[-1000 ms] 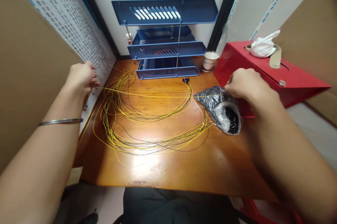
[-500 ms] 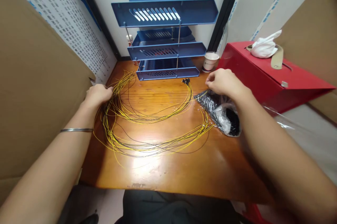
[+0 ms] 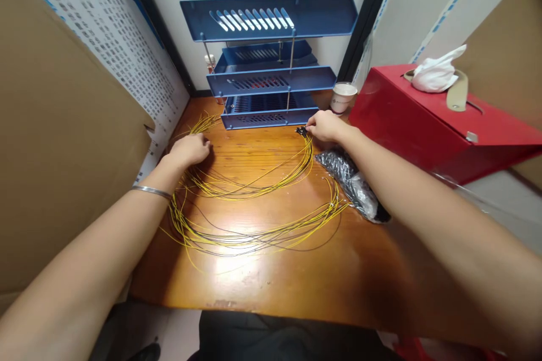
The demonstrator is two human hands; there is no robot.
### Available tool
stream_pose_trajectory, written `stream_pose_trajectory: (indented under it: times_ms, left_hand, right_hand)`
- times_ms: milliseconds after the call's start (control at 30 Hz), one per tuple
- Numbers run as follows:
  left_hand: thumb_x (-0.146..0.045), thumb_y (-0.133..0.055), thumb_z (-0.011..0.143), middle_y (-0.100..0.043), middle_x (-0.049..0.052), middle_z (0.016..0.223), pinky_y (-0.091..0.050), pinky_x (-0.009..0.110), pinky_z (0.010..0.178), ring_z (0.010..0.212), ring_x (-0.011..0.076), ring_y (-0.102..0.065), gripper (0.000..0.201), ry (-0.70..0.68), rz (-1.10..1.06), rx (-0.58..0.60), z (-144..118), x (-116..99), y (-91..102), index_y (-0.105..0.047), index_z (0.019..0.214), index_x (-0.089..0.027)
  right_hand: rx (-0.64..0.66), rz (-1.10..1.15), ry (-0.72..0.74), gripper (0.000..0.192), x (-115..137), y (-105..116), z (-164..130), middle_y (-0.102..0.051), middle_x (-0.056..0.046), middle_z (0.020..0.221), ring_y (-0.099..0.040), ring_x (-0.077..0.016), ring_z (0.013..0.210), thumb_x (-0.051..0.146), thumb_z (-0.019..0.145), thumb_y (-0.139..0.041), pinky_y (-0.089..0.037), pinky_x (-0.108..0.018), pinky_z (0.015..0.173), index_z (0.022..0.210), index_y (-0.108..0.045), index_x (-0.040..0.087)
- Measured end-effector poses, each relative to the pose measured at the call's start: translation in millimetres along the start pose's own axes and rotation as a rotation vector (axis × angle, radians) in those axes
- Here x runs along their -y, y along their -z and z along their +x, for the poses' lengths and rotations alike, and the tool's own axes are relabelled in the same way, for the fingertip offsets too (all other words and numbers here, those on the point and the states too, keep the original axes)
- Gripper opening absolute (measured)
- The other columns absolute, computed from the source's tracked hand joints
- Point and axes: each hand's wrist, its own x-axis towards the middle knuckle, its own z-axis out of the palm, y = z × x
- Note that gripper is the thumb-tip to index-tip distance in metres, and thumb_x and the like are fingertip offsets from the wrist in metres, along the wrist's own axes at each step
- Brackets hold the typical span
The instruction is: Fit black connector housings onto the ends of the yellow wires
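Observation:
Several thin yellow wires [image 3: 254,234] lie in loose loops on the wooden table [image 3: 296,276], with a few dark wires among them. My left hand [image 3: 190,149] rests on the loops at the left side, fingers curled over the strands. My right hand [image 3: 324,125] reaches to the far end of the bundle, and its fingertips pinch the black wire ends [image 3: 301,131] just in front of the blue tray rack. A clear plastic bag of small black parts [image 3: 353,183] lies under my right forearm.
A three-tier blue tray rack [image 3: 266,75] stands at the back of the table. A paper cup [image 3: 342,97] sits to its right, beside a red box [image 3: 427,124] with a white tissue on top. Cardboard panels wall in both sides.
My left hand has come down from holding a wire taut and now lies on the loops. My right hand left the plastic bag and moved left to the black wire ends.

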Motion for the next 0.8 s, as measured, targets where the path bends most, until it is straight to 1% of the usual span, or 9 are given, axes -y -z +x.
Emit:
stream_pose_trajectory:
  times_ms: [67, 133, 200, 300, 400, 500, 567, 667, 800]
  left_hand:
    - [-0.044, -0.047, 0.091, -0.066, 0.030, 0.126, -0.050, 0.047, 0.097, 0.116, 0.0406, -0.065, 0.053, 0.047, 0.021, -0.024, -3.0, 0.6, 2.5, -0.065, 0.121, -0.004]
    - [-0.041, -0.049, 0.090, -0.063, 0.030, 0.130, -0.047, 0.050, 0.101, 0.120, 0.0419, -0.061, 0.051, 0.023, 0.028, -0.053, -10.8, -6.4, 5.4, -0.065, 0.121, -0.004]
    - [-0.041, -0.050, 0.090, -0.062, 0.025, 0.133, -0.044, 0.048, 0.105, 0.124, 0.0393, -0.059, 0.048, -0.068, 0.011, -0.075, -22.5, -20.8, 7.8, -0.065, 0.122, -0.008]
    - [-0.047, -0.051, 0.092, -0.069, 0.011, 0.126, -0.048, 0.034, 0.101, 0.115, 0.0264, -0.064, 0.043, -0.254, -0.072, -0.046, -45.7, -50.7, 10.3, -0.067, 0.120, -0.019]
    - [-0.048, -0.049, 0.094, -0.072, 0.011, 0.113, -0.048, 0.035, 0.100, 0.108, 0.0247, -0.066, 0.042, -0.526, -0.274, 0.007, -72.0, -80.2, 12.8, -0.072, 0.111, -0.017]
    - [-0.068, -0.053, 0.089, -0.069, 0.012, 0.109, -0.051, 0.037, 0.090, 0.101, 0.0271, -0.065, 0.058, -0.574, -0.300, 0.045, -94.6, -101.6, 15.0, -0.072, 0.109, -0.017]
    - [-0.073, -0.060, 0.082, -0.068, 0.013, 0.111, -0.051, 0.039, 0.088, 0.101, 0.0288, -0.064, 0.063, -0.583, -0.274, 0.051, -104.1, -111.1, 14.6, -0.070, 0.111, -0.017]
    - [-0.058, -0.064, 0.087, -0.067, 0.012, 0.113, -0.051, 0.039, 0.090, 0.105, 0.0288, -0.064, 0.050, -0.603, -0.245, 0.023, -109.0, -121.1, 10.3, -0.068, 0.117, -0.018]
    - [-0.034, -0.056, 0.094, -0.069, 0.010, 0.106, -0.051, 0.036, 0.088, 0.099, 0.0251, -0.067, 0.026, -0.609, -0.245, -0.032, -106.8, -131.1, 4.3, -0.070, 0.109, -0.018]
  right_hand:
    - [-0.010, 0.018, 0.000, 0.023, -2.9, -5.6, 5.5, -0.077, -0.012, 0.106, -0.071, -0.0257, 0.105, 0.026, 0.087, -0.068, -0.051, -0.034, 0.099, 0.105, -0.080, 0.019]
    - [-0.030, 0.038, -0.008, 0.028, -4.1, -9.8, 8.8, -0.076, -0.013, 0.108, -0.071, -0.0250, 0.105, 0.028, 0.086, -0.069, -0.051, -0.033, 0.100, 0.111, -0.078, 0.017]
    - [-0.047, 0.059, -0.018, 0.033, -4.0, -12.5, 10.1, -0.075, -0.014, 0.107, -0.071, -0.0245, 0.103, 0.027, 0.085, -0.070, -0.051, -0.033, 0.101, 0.115, -0.077, 0.015]
    - [-0.051, 0.092, -0.013, 0.034, -3.3, -13.4, 9.9, -0.076, -0.014, 0.106, -0.072, -0.0242, 0.099, 0.022, 0.081, -0.072, -0.051, -0.033, 0.099, 0.113, -0.077, 0.013]
    - [-0.052, 0.126, 0.000, 0.034, -3.9, -11.9, 8.5, -0.078, -0.013, 0.104, -0.073, -0.0241, 0.096, 0.016, 0.078, -0.072, -0.053, -0.034, 0.097, 0.112, -0.077, 0.012]
    - [-0.054, 0.154, 0.010, 0.040, -5.4, -9.9, 6.5, -0.079, -0.012, 0.104, -0.074, -0.0235, 0.096, 0.009, 0.076, -0.068, -0.055, -0.033, 0.097, 0.116, -0.075, 0.010]
    - [-0.050, 0.168, 0.019, 0.044, -5.9, -8.3, 4.6, -0.079, -0.011, 0.107, -0.074, -0.0228, 0.099, 0.004, 0.075, -0.065, -0.056, -0.032, 0.096, 0.118, -0.074, 0.010]
    - [-0.043, 0.172, 0.031, 0.047, -5.5, -4.1, 0.3, -0.078, -0.010, 0.112, -0.074, -0.0223, 0.104, 0.001, 0.075, -0.062, -0.055, -0.031, 0.098, 0.119, -0.074, 0.011]
    - [-0.073, 0.129, 0.023, 0.043, -1.8, 5.4, -13.4, -0.076, -0.011, 0.120, -0.069, -0.0270, 0.117, 0.007, 0.077, -0.065, -0.050, -0.036, 0.107, 0.119, -0.075, 0.014]
